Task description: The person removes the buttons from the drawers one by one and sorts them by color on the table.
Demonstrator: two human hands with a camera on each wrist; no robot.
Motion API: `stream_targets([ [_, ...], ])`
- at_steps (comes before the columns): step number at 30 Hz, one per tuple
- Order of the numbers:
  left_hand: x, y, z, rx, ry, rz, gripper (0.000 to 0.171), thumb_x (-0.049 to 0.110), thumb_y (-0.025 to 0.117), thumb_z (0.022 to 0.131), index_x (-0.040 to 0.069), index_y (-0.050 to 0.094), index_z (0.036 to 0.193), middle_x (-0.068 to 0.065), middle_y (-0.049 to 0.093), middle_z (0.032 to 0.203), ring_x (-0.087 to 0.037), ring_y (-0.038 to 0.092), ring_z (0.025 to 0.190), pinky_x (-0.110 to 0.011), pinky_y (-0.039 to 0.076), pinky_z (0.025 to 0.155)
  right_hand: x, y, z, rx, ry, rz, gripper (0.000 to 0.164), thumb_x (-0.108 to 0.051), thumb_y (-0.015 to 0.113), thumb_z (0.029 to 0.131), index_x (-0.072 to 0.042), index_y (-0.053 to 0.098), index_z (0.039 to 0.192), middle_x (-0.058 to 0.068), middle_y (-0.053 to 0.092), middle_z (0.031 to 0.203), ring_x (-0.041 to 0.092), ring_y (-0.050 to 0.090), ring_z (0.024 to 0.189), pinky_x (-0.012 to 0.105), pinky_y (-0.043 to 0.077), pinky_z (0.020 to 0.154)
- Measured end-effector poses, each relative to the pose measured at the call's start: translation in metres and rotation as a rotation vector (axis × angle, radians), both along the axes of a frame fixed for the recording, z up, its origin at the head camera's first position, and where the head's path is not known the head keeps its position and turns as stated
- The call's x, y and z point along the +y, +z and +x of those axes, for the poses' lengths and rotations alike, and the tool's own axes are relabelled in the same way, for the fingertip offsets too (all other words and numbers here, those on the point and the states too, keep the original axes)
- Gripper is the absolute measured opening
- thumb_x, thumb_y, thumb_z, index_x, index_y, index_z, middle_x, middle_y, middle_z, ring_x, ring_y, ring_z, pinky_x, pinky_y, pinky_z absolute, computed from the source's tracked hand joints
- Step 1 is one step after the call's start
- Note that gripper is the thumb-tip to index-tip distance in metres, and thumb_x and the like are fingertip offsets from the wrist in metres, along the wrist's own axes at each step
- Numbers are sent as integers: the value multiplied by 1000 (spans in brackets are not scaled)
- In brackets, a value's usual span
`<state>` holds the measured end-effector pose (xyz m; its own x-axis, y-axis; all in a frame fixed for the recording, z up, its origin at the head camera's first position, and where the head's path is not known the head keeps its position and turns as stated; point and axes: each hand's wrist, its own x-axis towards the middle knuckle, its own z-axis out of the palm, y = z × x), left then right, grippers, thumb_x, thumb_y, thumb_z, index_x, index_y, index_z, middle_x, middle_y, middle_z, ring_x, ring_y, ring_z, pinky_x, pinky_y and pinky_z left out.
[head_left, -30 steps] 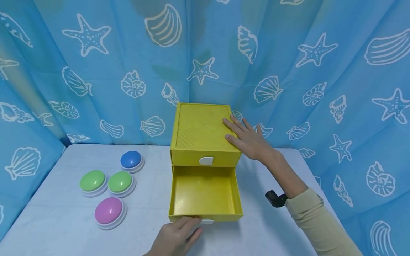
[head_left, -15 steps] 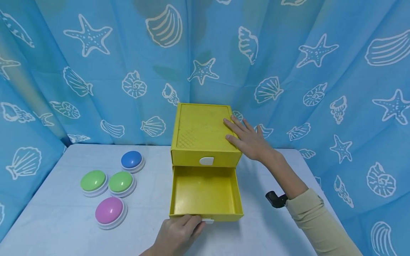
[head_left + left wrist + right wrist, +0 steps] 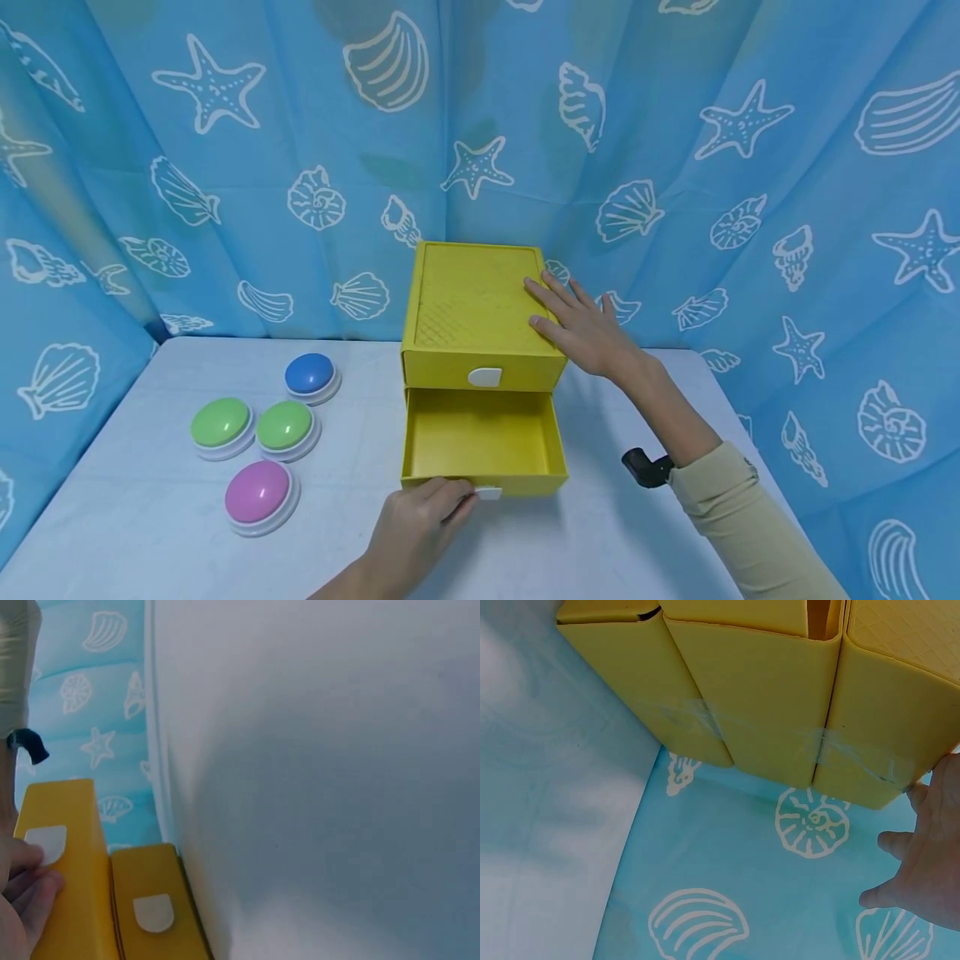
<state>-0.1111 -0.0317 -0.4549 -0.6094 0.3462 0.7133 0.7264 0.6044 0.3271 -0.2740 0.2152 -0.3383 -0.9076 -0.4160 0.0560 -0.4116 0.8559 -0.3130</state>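
Note:
A yellow drawer unit (image 3: 480,292) stands on the white table, with its middle drawer (image 3: 480,437) pulled partway out and bare inside. My left hand (image 3: 416,525) has its fingers curled at the white handle (image 3: 489,493) on that drawer's front; the left wrist view shows the fingertips on the handle (image 3: 46,844) and the thumb beside it. My right hand (image 3: 585,329) rests with spread fingers on the top right edge of the unit. In the right wrist view part of that hand (image 3: 930,847) shows beside the stacked yellow side walls (image 3: 757,697).
Left of the unit sit dome-topped buttons on white bases: a blue one (image 3: 310,373), two green ones (image 3: 221,422) and a pink one (image 3: 257,493). Below the middle drawer is a shut bottom drawer (image 3: 154,900). A blue shell-patterned curtain (image 3: 315,275) hangs behind the table.
My left hand has curled its fingers more closely at the handle, and the middle drawer has slid slightly inward. The right hand keeps its place on the unit.

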Motion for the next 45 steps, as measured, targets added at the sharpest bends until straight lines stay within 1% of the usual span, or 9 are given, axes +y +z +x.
stream_targets([
  [3, 0, 0, -6, -47, -1, 47, 14, 12, 78, 72, 13, 68, 81, 8, 66, 76, 1, 61, 68, -10, 49, 61, 0, 0, 0, -2, -1, 0, 61, -61, 24, 93, -37, 10, 146, -8, 0, 153, 27, -8, 137, 63, -14, 99],
  [7, 1, -1, -14, -66, 2, 103, 16, 9, 80, 70, 13, 68, 80, 8, 65, 76, 1, 60, 69, -9, 48, 62, 0, 0, -1, -1, -4, -1, 61, -61, 24, 92, -37, 10, 146, -8, 0, 153, 27, -8, 137, 63, -14, 99],
  [10, 1, 0, -20, -96, 10, 116, 16, 9, 79, 71, 13, 67, 81, 9, 65, 77, 1, 60, 70, -9, 48, 62, 0, -1, -3, 1, -1, -3, 61, -61, 24, 92, -37, 10, 146, -8, 0, 153, 28, -7, 138, 64, -14, 99],
  [16, 1, 2, -32, -190, 43, 126, 12, 11, 76, 75, 13, 70, 84, 8, 65, 79, 2, 58, 72, -8, 48, 63, 0, -2, -3, -2, 1, -1, 60, -62, 23, 92, -39, 8, 146, -10, -1, 152, 27, -7, 138, 63, -14, 100],
  [20, 2, 0, -39, -219, 40, 169, 12, 9, 77, 74, 12, 70, 84, 7, 65, 81, 2, 58, 71, -7, 47, 63, 0, -1, -2, -2, 1, -2, 60, -62, 22, 92, -38, 9, 146, -10, -1, 152, 26, -8, 137, 63, -14, 100],
  [27, 5, -6, -48, -250, 29, 255, 9, 9, 74, 77, 10, 71, 85, 5, 66, 82, 0, 61, 73, -9, 49, 63, -1, 1, -1, -8, -13, 13, 61, -62, 22, 92, -38, 9, 146, -10, -1, 152, 26, -8, 137, 63, -14, 100],
  [31, 5, -9, -52, -254, 15, 292, 7, 10, 72, 79, 9, 71, 86, 3, 66, 83, -2, 62, 74, -11, 50, 64, -2, 0, -1, -4, -17, 18, 61, -62, 22, 92, -37, 9, 146, -9, -1, 152, 26, -7, 138, 63, -13, 100],
  [41, 8, -10, -66, -219, 19, 305, 6, 9, 72, 79, 9, 70, 85, 4, 66, 82, 0, 61, 74, -11, 50, 65, -1, -2, -1, 3, -5, 0, 60, -60, 24, 93, -36, 12, 147, -8, 1, 153, 28, -7, 137, 64, -13, 99],
  [45, 8, -10, -74, -237, 18, 329, 6, 9, 72, 79, 9, 70, 85, 4, 66, 82, 0, 61, 74, -12, 50, 65, -1, -2, -1, 1, -6, -3, 60, -60, 24, 93, -36, 12, 147, -8, 1, 153, 28, -7, 137, 65, -12, 99],
])
